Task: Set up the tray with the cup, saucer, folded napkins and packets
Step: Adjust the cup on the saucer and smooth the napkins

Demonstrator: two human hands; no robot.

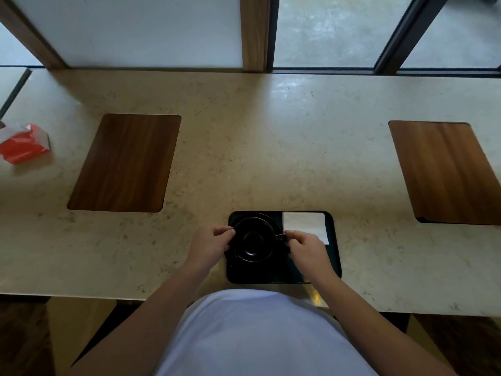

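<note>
1. A rounded rectangular black tray (334,263) lies at the near edge of a pale, speckled stone-look counter (257,147), right in front of me.
2. On the tray's left half sits a round, glossy black cup (254,240) on a black saucer (271,219); the saucer's rim shows as an arc behind the cup.
3. My left hand (210,244) curls against the cup's left rim, fingertips pinching its edge.
4. My right hand (306,246) pinches the cup's small handle, which sticks out to the right.
5. A white folded paper napkin (305,223), flat and square-cornered, rests in the tray's far right corner, just beyond my right hand.
6. Two dark wood-grain rectangular panels with rounded corners are set into the counter: one (124,162) to the far left of the tray, one (444,172) to the far right.
7. A crumpled red and white packet (24,143) lies near the counter's left end, well apart from the tray.
</note>
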